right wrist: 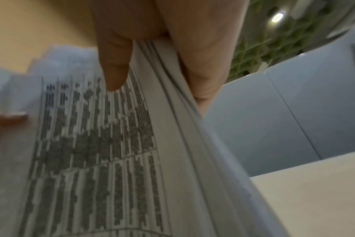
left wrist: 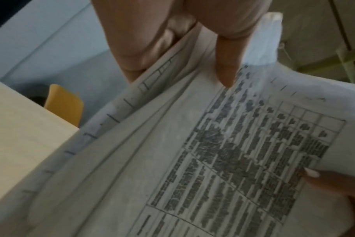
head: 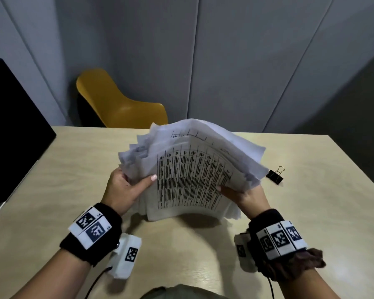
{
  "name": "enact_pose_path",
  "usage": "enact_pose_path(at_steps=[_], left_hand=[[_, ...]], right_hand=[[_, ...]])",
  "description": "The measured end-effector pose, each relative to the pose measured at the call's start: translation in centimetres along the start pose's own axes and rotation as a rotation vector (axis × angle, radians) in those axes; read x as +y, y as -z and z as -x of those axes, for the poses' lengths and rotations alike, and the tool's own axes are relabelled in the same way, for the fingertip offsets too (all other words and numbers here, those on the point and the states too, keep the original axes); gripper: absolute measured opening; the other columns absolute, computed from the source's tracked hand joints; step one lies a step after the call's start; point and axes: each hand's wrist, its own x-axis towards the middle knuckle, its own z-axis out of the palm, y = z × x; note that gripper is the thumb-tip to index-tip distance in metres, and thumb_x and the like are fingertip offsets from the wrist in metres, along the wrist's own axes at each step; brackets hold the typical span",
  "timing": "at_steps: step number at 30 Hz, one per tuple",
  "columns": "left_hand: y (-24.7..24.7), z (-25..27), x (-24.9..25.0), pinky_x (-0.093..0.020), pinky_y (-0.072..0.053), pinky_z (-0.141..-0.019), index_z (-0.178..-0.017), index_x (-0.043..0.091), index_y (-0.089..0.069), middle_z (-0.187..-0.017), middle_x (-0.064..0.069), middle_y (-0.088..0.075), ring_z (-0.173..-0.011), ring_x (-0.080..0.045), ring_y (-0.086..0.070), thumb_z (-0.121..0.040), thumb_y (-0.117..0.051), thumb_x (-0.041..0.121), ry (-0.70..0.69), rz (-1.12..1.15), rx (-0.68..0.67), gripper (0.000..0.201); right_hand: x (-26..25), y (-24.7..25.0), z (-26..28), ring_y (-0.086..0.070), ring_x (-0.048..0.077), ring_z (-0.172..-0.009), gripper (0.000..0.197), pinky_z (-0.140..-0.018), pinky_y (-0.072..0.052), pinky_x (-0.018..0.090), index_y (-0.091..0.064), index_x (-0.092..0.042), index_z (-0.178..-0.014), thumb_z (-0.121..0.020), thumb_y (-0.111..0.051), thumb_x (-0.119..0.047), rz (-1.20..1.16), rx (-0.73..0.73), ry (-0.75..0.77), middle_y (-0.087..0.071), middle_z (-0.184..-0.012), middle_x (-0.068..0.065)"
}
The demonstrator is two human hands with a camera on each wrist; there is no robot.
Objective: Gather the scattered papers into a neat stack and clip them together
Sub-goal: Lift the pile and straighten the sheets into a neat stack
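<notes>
A thick, uneven bundle of printed papers (head: 192,169) stands on its lower edge on the table, bowed toward me, its top sheet a printed table. My left hand (head: 125,186) grips its left side, thumb on the front sheet and fingers behind. My right hand (head: 242,194) grips the right side the same way. The left wrist view shows the papers (left wrist: 223,152) pinched between my left hand's thumb and fingers (left wrist: 227,64). In the right wrist view the papers (right wrist: 103,144) sit between thumb (right wrist: 116,67) and fingers. A black binder clip (head: 275,175) lies on the table just right of the bundle.
The light wooden table (head: 311,212) reaches its far edge behind the papers. A yellow chair (head: 117,102) stands beyond that edge at the left. A black box-like object (head: 11,134) sits at the table's left side. Grey wall panels rise behind.
</notes>
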Motion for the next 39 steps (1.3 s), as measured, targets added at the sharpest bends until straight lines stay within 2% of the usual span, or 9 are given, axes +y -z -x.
enact_pose_path(at_steps=[4, 9, 12, 17, 20, 22, 26, 33, 39], left_hand=[[0.4, -0.6, 0.3, -0.010, -0.052, -0.070, -0.093, 0.020, -0.066, -0.080, 0.028, -0.071, -0.084, 0.007, -0.066, -0.070, -0.073, -0.001, 0.021, -0.048, -0.037, 0.033], [-0.4, -0.8, 0.0, -0.005, -0.049, -0.063, -0.085, 0.024, -0.065, -0.070, 0.032, -0.068, -0.073, 0.011, -0.065, -0.076, -0.068, -0.005, 0.018, -0.027, -0.015, 0.031], [-0.1, -1.3, -0.3, -0.007, -0.050, -0.067, -0.078, 0.034, -0.073, -0.078, 0.029, -0.070, -0.080, 0.009, -0.066, -0.077, -0.067, -0.004, 0.007, -0.004, -0.003, 0.038], [0.0, -1.7, -0.8, -0.015, -0.054, -0.072, -0.083, 0.029, -0.068, -0.078, 0.030, -0.070, -0.080, 0.010, -0.065, -0.077, -0.069, 0.000, 0.012, -0.031, 0.004, 0.030], [0.1, -1.7, -1.0, -0.013, -0.052, -0.071, -0.080, 0.035, -0.072, -0.079, 0.032, -0.069, -0.081, 0.011, -0.065, -0.076, -0.070, 0.004, 0.028, -0.053, -0.007, 0.031], [0.1, -1.7, -0.9, -0.007, -0.050, -0.068, -0.082, 0.034, -0.070, -0.078, 0.034, -0.068, -0.082, 0.011, -0.064, -0.076, -0.069, 0.002, 0.019, -0.051, -0.020, 0.032], [-0.1, -1.9, -0.8, -0.006, -0.049, -0.068, -0.087, 0.028, -0.067, -0.077, 0.031, -0.069, -0.083, 0.007, -0.065, -0.075, -0.069, -0.003, 0.012, -0.031, -0.045, 0.034], [-0.3, -1.8, -0.6, -0.006, -0.049, -0.068, -0.088, 0.020, -0.065, -0.075, 0.029, -0.070, -0.079, 0.010, -0.065, -0.075, -0.066, -0.009, 0.009, 0.002, -0.072, 0.033], [-0.4, -1.8, -0.5, -0.007, -0.050, -0.066, -0.086, 0.018, -0.064, -0.071, 0.027, -0.070, -0.075, 0.007, -0.066, -0.074, -0.066, -0.011, 0.015, 0.019, -0.062, 0.032]], right_hand=[[-0.3, 0.4, 0.0, -0.067, 0.001, -0.075, 0.043, -0.079, -0.056, 0.037, -0.069, -0.032, -0.080, -0.066, -0.076, 0.007, -0.022, -0.008, -0.033, -0.072, -0.078, -0.019], [0.4, -0.3, 0.3, -0.065, 0.014, -0.087, 0.043, -0.077, -0.058, 0.037, -0.062, -0.021, -0.094, -0.067, -0.074, 0.010, -0.069, -0.031, -0.043, -0.067, -0.102, 0.022], [1.8, 0.3, 0.9, -0.065, 0.000, -0.085, 0.055, -0.071, -0.054, 0.018, -0.050, -0.014, -0.113, -0.066, -0.072, 0.006, -0.129, 0.028, -0.068, -0.061, -0.105, 0.010], [4.2, 1.7, 2.4, -0.062, 0.005, -0.075, 0.029, -0.072, -0.052, 0.019, -0.062, -0.035, -0.086, -0.069, -0.078, -0.018, -0.080, 0.321, -0.020, -0.068, -0.081, -0.010], [4.8, 1.7, 2.5, -0.056, -0.003, -0.059, 0.033, -0.062, -0.047, 0.011, -0.068, -0.030, -0.065, -0.078, -0.068, 0.001, -0.046, 0.433, 0.036, -0.066, -0.061, -0.016], [4.5, 1.8, 2.3, -0.054, -0.003, -0.058, 0.038, -0.061, -0.047, 0.011, -0.065, -0.028, -0.064, -0.080, -0.063, 0.006, -0.042, 0.466, 0.075, -0.065, -0.060, -0.017], [1.9, 2.7, 1.3, -0.054, -0.006, -0.064, 0.025, -0.063, -0.047, 0.012, -0.058, -0.033, -0.076, -0.083, -0.052, -0.010, -0.068, 0.595, 0.197, -0.063, -0.068, -0.021], [-7.9, 4.2, -0.5, -0.059, 0.003, -0.073, 0.027, -0.068, -0.045, 0.017, -0.062, -0.020, -0.085, -0.078, -0.042, -0.003, 0.211, 0.488, 0.529, -0.065, -0.080, -0.025], [-14.0, 2.1, -2.4, -0.061, 0.011, -0.068, 0.029, -0.064, -0.053, 0.029, -0.070, -0.010, -0.084, -0.081, -0.041, -0.004, 0.714, 0.184, 0.725, -0.070, -0.081, 0.001]])
